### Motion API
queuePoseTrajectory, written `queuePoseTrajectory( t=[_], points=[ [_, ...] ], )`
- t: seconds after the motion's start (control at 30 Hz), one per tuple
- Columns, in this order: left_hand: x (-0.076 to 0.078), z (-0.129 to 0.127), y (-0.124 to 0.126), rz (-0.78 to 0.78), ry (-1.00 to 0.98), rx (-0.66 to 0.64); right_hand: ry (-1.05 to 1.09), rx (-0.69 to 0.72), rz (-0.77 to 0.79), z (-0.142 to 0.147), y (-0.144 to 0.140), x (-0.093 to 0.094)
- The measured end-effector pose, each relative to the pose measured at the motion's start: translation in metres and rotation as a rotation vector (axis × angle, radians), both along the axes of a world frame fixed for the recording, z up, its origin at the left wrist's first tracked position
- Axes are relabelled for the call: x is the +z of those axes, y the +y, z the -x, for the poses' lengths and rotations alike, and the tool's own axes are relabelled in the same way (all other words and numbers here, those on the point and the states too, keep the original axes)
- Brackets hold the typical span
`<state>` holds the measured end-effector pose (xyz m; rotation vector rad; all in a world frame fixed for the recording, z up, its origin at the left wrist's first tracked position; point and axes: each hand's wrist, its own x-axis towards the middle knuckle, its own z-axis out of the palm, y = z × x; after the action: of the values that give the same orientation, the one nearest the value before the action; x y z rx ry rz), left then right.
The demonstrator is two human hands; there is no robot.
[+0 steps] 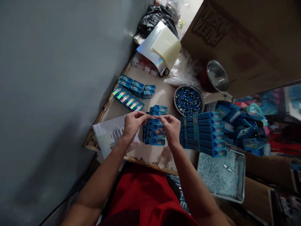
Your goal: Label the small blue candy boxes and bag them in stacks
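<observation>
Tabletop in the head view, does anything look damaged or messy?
Yes. The table's near edge is chipped, with the surface layer peeling. To the right, blue boxes lie in a jumbled pile, unlike the neat stack under both hands.

Dim corner here: plain grey wall (51,78) on my left, chipped worn tabletop (162,94), big cardboard box (246,37) behind.

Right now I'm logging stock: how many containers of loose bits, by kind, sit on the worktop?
Round bowl of blue caps: 1
Clear tray of pale pellets: 1
Total: 2
</observation>
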<state>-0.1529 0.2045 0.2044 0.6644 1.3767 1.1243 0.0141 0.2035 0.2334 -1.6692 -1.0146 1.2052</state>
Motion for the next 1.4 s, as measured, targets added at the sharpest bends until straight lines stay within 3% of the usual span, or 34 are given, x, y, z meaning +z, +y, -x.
queuePoseTrajectory(
  t=[0.13, 0.23, 0.43, 0.53, 0.63, 0.7, 0.8, 0.87, 1.0, 1.07, 1.23, 1.4],
  points=[
    [-0.015, -0.013, 0.048, 0.021, 0.027, -0.001, -0.153, 0.001, -0.033, -0.012, 0.044, -0.025],
    [-0.028, -0.016, 0.067, 0.037, 0.044, -0.003, -0.292, 0.047, -0.029, -0.017, 0.061, -0.039],
    [-0.039, -0.018, 0.075, 0.100, -0.010, -0.031, -0.521, 0.079, -0.017, -0.023, 0.076, -0.051],
    [-0.050, -0.022, 0.078, 0.185, -0.130, -0.069, -0.621, 0.083, -0.009, -0.027, 0.080, -0.054],
    [-0.061, -0.027, 0.080, 0.340, -0.259, -0.084, -0.563, 0.025, -0.034, -0.032, 0.080, -0.053],
    [-0.064, -0.029, 0.076, 0.366, -0.181, -0.012, -0.417, -0.017, -0.047, -0.033, 0.076, -0.047],
    [-0.053, -0.029, 0.058, 0.144, 0.140, 0.156, -0.162, -0.043, -0.050, -0.028, 0.067, -0.030],
    [-0.037, -0.028, 0.039, 0.010, 0.216, 0.121, -0.024, -0.045, -0.044, -0.019, 0.062, -0.016],
    [-0.003, -0.033, 0.004, 0.088, -0.192, -0.167, 0.072, -0.047, -0.053, 0.000, 0.052, 0.006],
    [0.006, -0.037, -0.008, 0.137, -0.353, -0.209, 0.088, -0.043, -0.049, 0.004, 0.046, 0.011],
    [0.005, -0.032, -0.016, 0.196, -0.336, -0.094, 0.209, 0.014, 0.019, -0.014, 0.020, 0.008],
    [-0.003, -0.015, 0.011, 0.153, -0.065, -0.147, 0.133, -0.057, -0.051, -0.028, 0.011, -0.011]
  ],
)
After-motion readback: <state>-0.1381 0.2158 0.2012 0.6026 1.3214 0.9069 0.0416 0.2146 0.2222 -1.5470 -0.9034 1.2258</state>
